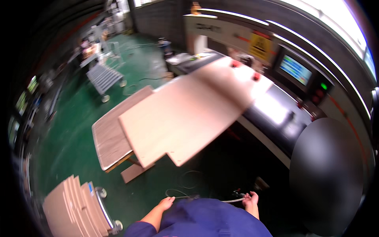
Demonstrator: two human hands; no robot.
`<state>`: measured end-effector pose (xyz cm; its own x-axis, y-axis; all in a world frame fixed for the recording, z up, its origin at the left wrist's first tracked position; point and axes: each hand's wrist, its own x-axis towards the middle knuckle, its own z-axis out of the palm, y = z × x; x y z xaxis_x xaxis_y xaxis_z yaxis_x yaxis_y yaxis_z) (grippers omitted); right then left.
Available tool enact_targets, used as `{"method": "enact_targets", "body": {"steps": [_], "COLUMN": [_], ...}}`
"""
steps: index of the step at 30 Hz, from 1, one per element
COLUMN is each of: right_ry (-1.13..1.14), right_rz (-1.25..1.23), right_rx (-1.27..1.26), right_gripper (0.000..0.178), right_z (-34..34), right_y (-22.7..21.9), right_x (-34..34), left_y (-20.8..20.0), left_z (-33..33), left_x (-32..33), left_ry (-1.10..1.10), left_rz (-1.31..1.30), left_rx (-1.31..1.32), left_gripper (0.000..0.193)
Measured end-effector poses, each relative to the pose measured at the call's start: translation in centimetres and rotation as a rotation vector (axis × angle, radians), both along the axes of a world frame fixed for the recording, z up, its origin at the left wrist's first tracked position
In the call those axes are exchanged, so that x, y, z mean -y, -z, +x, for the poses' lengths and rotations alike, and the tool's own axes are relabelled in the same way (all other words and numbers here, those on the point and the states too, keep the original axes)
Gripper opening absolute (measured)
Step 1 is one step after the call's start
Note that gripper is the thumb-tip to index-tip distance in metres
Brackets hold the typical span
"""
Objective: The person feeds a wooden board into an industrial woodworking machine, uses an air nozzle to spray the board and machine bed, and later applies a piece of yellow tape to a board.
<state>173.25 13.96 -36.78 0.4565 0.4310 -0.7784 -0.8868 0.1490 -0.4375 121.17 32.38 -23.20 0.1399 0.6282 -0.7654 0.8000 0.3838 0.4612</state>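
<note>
Close in front of my body, a thin pale hose or cord runs between my hands and partly passes behind my dark blue clothing. My left hand is closed, its fingertips pinching the cord at the left. At the right, my right hand has curled fingers around the cord's other stretch, beside a small dark fitting too blurred to name. Beyond my hands, a large pale brown board with a notched near edge lies across a machine bed; neither hand touches it.
A wood-grain table stands under the board's left side. Stacked brown sheets sit on a wheeled cart at lower left. A big dark rounded object blocks the right. The machine carries a lit screen. Further off stands a roller cart.
</note>
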Motion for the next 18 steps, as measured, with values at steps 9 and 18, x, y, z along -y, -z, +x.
{"method": "enact_targets", "body": {"steps": [9,18], "right_ry": [-0.304,-0.824], "right_rz": [0.106,0.280], "right_rx": [-0.054,0.431], "right_gripper": [0.022,0.012], "right_z": [-6.4,-12.3], "right_y": [-12.8,-25.4], "right_x": [-11.5,-19.7], "left_y": [-2.5,-13.5], "left_z": [-2.8,16.1], "left_x": [-1.8,-9.9], "left_ry": [-0.112,-0.060], "left_rz": [0.043,-0.293], "left_rx": [0.063,0.710], "left_gripper": [0.054,0.064]}}
